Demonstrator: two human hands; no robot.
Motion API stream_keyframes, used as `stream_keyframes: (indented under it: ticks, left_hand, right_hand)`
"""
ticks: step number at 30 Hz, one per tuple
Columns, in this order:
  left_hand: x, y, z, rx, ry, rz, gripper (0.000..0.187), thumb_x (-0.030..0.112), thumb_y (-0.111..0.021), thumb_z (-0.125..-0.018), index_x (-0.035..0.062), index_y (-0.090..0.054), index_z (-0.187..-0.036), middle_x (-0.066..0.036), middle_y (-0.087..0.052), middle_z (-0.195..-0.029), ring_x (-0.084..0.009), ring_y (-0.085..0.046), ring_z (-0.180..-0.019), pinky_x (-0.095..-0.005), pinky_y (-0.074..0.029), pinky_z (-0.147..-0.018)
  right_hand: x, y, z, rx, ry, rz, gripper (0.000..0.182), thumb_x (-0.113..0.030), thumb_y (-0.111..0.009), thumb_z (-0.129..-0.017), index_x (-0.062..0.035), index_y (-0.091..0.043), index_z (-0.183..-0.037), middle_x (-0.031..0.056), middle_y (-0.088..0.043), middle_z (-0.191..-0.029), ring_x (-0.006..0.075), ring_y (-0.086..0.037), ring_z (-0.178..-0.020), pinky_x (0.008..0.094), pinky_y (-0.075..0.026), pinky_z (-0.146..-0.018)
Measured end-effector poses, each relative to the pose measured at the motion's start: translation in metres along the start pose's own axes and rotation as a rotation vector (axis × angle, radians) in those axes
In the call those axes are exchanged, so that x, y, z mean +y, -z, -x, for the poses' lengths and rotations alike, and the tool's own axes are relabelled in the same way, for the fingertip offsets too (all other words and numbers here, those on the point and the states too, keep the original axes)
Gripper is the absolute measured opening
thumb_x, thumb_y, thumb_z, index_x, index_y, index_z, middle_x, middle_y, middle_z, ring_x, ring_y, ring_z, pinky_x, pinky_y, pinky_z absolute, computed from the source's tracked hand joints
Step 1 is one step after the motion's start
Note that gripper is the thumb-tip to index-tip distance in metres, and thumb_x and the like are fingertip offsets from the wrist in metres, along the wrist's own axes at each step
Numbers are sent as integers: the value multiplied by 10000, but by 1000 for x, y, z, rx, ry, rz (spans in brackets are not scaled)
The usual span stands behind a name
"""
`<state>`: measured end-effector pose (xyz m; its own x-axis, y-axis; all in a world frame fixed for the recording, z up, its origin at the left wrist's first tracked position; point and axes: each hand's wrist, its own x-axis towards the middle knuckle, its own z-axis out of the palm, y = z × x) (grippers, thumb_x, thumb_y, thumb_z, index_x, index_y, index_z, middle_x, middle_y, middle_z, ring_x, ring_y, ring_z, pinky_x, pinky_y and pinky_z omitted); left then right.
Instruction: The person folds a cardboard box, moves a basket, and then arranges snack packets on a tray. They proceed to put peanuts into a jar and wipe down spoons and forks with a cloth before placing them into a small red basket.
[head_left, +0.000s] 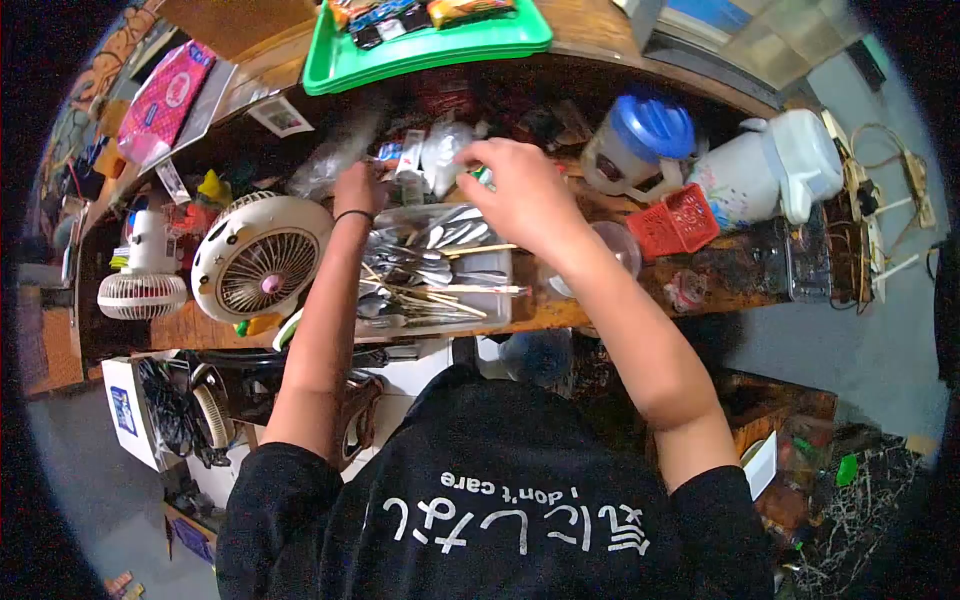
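The left hand (358, 188) is beside a clear plastic bag (318, 172) on the bench (558, 318); the right hand (522, 187), fingers curled, is near a white bag (447, 157) behind the cutlery tray (500, 307). I can't tell whether either grips anything.

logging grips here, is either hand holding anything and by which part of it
Cannot be told: the left hand is blurred beside a clear plastic bag, and the right hand is close to a white plastic bag, any grip unclear.
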<state>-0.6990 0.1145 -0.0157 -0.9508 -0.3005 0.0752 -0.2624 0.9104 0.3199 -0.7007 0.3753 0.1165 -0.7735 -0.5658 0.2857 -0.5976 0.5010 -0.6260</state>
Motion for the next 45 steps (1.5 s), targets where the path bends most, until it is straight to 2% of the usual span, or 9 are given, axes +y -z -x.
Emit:
stream_keyframes:
  ticks: [3,11,14,20,25,28,32,36,45]
  left_hand:
    - [-25,-32,-16,-31,78,-22,313,142,-666,-765,167,-683,-1077,-208,-668,-949,-367,-649,-896,-448,-519,-809]
    - [-23,-22,-17,25,140,1,237,2,-582,-713,17,-686,-925,-238,-652,-965,-369,-629,-939,-440,-507,-834]
    - [-31,-19,-19,-100,87,-175,180,31,-587,-720,-13,-685,-864,-219,-662,-943,-371,-620,-941,-407,-487,-862]
    - [-25,-18,-25,-94,308,21,307,117,-738,-666,7,-646,-938,-249,-645,-991,-387,-618,-984,-465,-516,-826]
    - [-28,-20,-32,-26,223,29,241,98,-671,-730,25,-661,-959,-231,-649,-1007,-377,-635,-950,-445,-529,-810]
    - [-24,-17,-36,-90,234,-37,196,77,-619,-768,34,-681,-948,-223,-647,-1032,-356,-643,-941,-425,-532,-811]
    - [-24,-24,-38,-83,172,-91,161,66,-620,-758,-7,-683,-887,-237,-654,-983,-352,-649,-908,-430,-524,-805]
    - [-22,-27,-34,29,132,-81,180,80,-654,-740,5,-685,-901,-221,-668,-931,-364,-649,-886,-433,-525,-794]
    - [-15,21,-1,345,22,627,215,120,-516,-862,-3,-611,-1011,-249,-650,-885,-356,-655,-801,-442,-501,-708]
  right_hand:
    - [2,-52,-44,-200,-17,98,197,-156,-595,-809,-54,-682,-953,192,-663,-945,348,-641,-876,446,-498,-784]
    - [53,-153,-108,-684,-64,197,167,-174,-685,-719,-98,-718,-865,153,-692,-848,339,-669,-789,414,-532,-732]
    - [64,-166,-109,-768,-79,408,361,-232,-794,-643,-2,-688,-900,190,-689,-860,333,-677,-830,397,-549,-747]
    - [53,-175,-104,-649,-220,487,423,-226,-823,-637,13,-671,-951,213,-672,-986,356,-658,-923,418,-543,-798]
    - [31,-164,-114,-602,-147,387,331,-236,-739,-700,13,-680,-910,213,-680,-924,320,-676,-871,412,-546,-774]
    - [32,-180,-118,-793,-483,178,258,-204,-657,-705,30,-684,-811,201,-685,-797,316,-687,-762,410,-552,-722]
    - [51,-203,-108,-583,-274,398,267,-190,-693,-665,26,-686,-821,184,-683,-738,307,-689,-707,403,-551,-703]
    - [43,-183,-116,-806,-402,246,341,-196,-744,-618,29,-684,-868,184,-691,-855,291,-684,-831,383,-543,-745]
    - [41,-137,-102,-543,-297,44,403,-204,-760,-609,-36,-680,-966,202,-676,-935,333,-660,-873,373,-515,-800]
